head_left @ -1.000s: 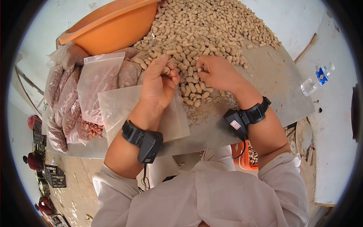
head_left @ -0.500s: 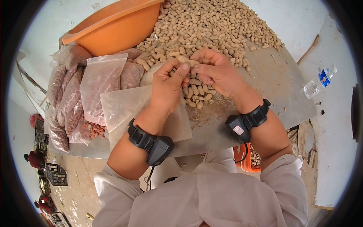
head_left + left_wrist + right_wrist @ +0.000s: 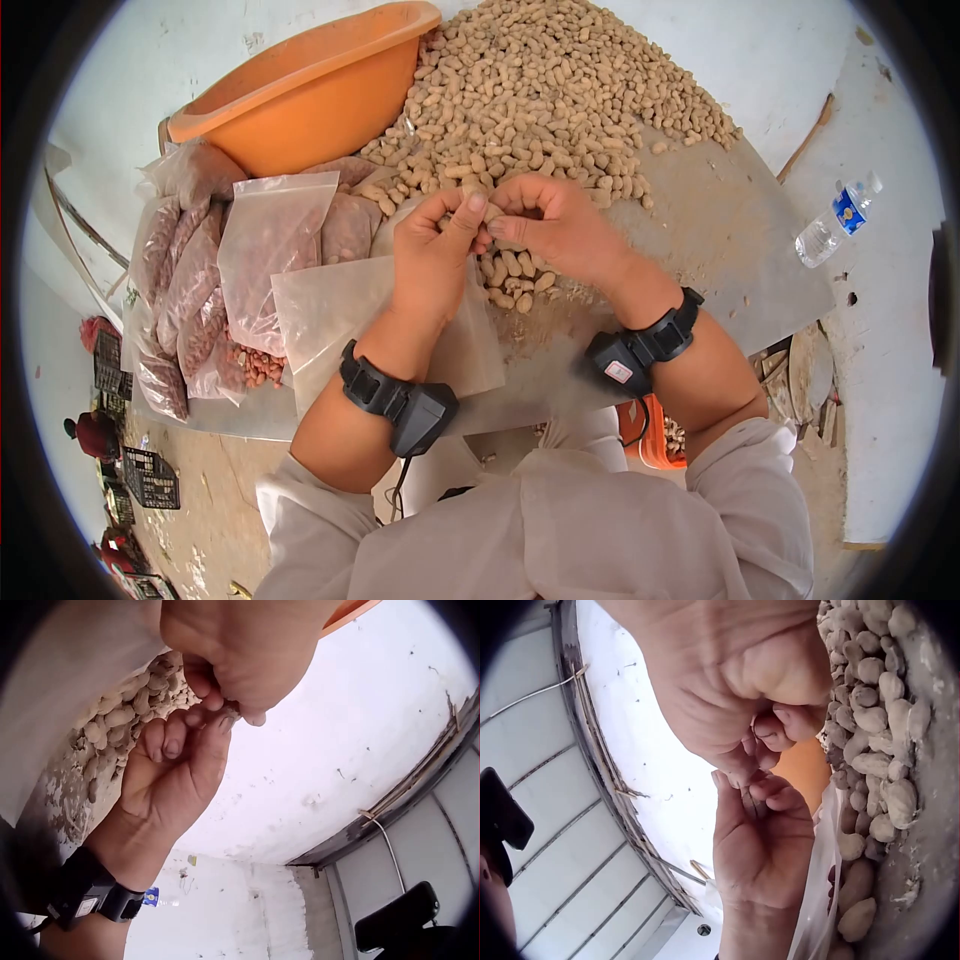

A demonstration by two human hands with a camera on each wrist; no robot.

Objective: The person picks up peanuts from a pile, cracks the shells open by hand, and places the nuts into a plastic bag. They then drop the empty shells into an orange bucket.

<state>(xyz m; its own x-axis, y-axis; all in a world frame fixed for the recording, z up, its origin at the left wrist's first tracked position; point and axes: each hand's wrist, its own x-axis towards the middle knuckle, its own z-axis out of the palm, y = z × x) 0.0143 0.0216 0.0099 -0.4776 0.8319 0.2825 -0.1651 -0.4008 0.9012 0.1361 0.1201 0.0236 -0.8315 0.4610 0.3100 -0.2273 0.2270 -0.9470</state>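
Both hands meet over the near edge of a large heap of unshelled peanuts (image 3: pixel 560 100). My left hand (image 3: pixel 432 255) pinches a peanut (image 3: pixel 491 211) between thumb and fingers. From the other side, my right hand (image 3: pixel 575 228) grips the same peanut, thumb against it and fingers curled. In the left wrist view the fingertips of both hands come together, and they hide most of the shell. Below the hands, a few loose peanuts (image 3: pixel 515 278) lie on the grey tabletop (image 3: pixel 700 240). An unfilled clear plastic bag (image 3: pixel 340 310) lies flat under the left forearm.
Filled bags of reddish peanut kernels (image 3: pixel 185 270) are stacked at the left, with loose kernels (image 3: pixel 262 366) beside them. An orange basin (image 3: pixel 310 100) stands behind. At the right is a plastic bottle (image 3: pixel 835 222). An orange container (image 3: pixel 655 435) sits below the table edge.
The right hand, earlier among the peanuts in the heap, has moved left to meet the left hand. Both now hold one peanut between them, slightly lower in view than half a second ago.
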